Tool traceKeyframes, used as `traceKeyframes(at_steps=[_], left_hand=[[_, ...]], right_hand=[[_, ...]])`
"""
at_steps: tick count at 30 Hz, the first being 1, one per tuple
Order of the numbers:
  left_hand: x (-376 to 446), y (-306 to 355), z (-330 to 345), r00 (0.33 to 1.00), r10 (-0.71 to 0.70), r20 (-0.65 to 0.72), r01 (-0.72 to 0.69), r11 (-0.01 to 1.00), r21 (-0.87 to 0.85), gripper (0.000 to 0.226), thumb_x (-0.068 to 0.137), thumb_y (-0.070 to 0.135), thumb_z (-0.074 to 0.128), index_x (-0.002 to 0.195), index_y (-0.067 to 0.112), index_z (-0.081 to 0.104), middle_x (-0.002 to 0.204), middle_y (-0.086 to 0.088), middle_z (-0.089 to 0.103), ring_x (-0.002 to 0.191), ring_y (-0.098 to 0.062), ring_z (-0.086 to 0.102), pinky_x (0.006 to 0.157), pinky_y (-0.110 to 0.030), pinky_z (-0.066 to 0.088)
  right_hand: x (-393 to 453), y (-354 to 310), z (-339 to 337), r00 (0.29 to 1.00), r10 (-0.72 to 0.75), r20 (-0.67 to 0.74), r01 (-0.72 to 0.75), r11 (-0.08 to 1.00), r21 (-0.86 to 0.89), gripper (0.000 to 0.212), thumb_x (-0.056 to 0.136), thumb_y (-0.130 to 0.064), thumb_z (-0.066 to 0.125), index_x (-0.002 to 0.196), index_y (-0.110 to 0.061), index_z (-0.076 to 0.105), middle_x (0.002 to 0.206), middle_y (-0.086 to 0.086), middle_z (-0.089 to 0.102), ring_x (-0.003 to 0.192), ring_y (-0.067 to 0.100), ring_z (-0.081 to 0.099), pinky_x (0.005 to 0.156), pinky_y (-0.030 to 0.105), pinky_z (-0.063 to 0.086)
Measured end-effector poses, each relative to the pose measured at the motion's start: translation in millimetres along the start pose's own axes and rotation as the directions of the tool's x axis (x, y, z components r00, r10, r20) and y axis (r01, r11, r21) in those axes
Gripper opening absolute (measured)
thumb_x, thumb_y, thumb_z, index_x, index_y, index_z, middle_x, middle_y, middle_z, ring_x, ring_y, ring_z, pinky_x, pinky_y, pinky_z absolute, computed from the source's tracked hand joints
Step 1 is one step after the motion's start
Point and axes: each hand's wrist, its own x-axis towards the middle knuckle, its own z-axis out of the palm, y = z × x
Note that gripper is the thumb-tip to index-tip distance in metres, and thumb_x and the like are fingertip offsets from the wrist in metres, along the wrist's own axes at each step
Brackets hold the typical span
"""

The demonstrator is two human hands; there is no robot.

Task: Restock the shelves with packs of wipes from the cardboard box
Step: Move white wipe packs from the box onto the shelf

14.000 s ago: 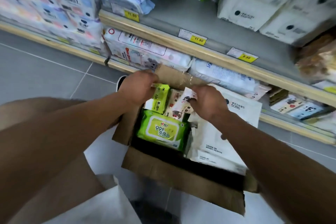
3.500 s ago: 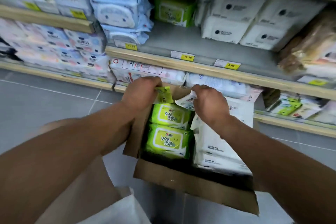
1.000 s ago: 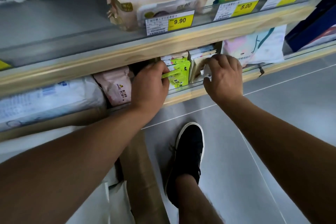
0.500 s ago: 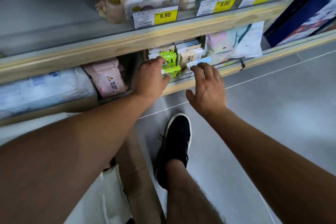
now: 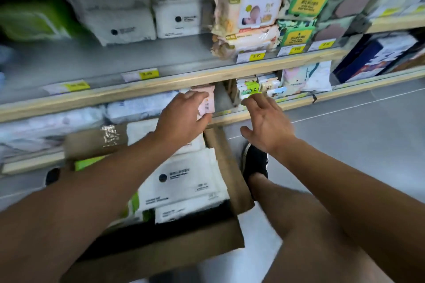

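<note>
Fingers of my right hand [image 5: 268,125] now spread wide, off the small packs [image 5: 250,89]; my left hand [image 5: 184,119] touches a pink pack [image 5: 208,104]; cardboard box [image 5: 230,167] holds white packs [image 5: 184,177].

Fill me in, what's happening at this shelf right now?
A person is restocking a store shelf from an open cardboard box on the floor. The left hand reaches at a pink pack on the bottom shelf; whether it grips it is unclear. The right hand is open, fingers spread, just in front of the small green packs there. White packs remain in the box.
</note>
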Motion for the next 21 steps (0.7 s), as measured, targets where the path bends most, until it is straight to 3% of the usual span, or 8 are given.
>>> traceKeyframes(at_steps=[5,10,15,21], left_hand=[[-78,-34,-49,0.998,-0.002,0.062,-0.003,0.997,0.076,0.052,0.086,0.036,0.061,0.135,0.021,0.049,0.135,0.001,0.054,0.118,-0.026,0.048,0.092,-0.042,0.047],[-147,-72,-75,0.995,-0.046,0.088,0.037,0.994,0.103,0.053,0.085,0.034,0.063,0.134,0.017,0.051,0.134,-0.003,0.055,0.117,-0.030,0.052,0.093,-0.041,0.047],[-195,-101,-70,0.980,-0.168,0.108,0.162,0.985,0.060,0.056,0.082,0.038,0.060,0.133,0.017,0.051,0.132,-0.003,0.056,0.116,-0.028,0.053,0.091,-0.042,0.049],[-204,-108,-46,0.947,-0.268,0.177,0.277,0.960,-0.026,0.066,0.083,0.042,0.057,0.141,0.017,0.039,0.139,-0.007,0.048,0.119,-0.029,0.051,0.095,-0.040,0.045]], right_hand=[[-31,-85,1,0.995,-0.095,-0.030,0.098,0.990,0.098,0.060,0.079,-0.027,0.068,0.134,-0.012,0.049,0.134,0.008,0.047,0.124,0.032,0.041,0.102,0.039,0.037],[-56,-144,26,0.969,-0.226,0.096,0.211,0.967,0.141,0.060,0.081,-0.033,0.065,0.135,-0.017,0.045,0.136,0.003,0.043,0.124,0.030,0.039,0.102,0.040,0.039],[-68,-170,42,0.954,-0.240,0.182,0.226,0.970,0.093,0.058,0.086,-0.035,0.061,0.139,-0.021,0.042,0.141,-0.002,0.039,0.129,0.023,0.037,0.097,0.028,0.032],[-69,-172,63,0.926,-0.258,0.276,0.228,0.964,0.136,0.065,0.082,-0.033,0.067,0.139,-0.012,0.044,0.139,0.008,0.044,0.128,0.030,0.038,0.109,0.034,0.030]])
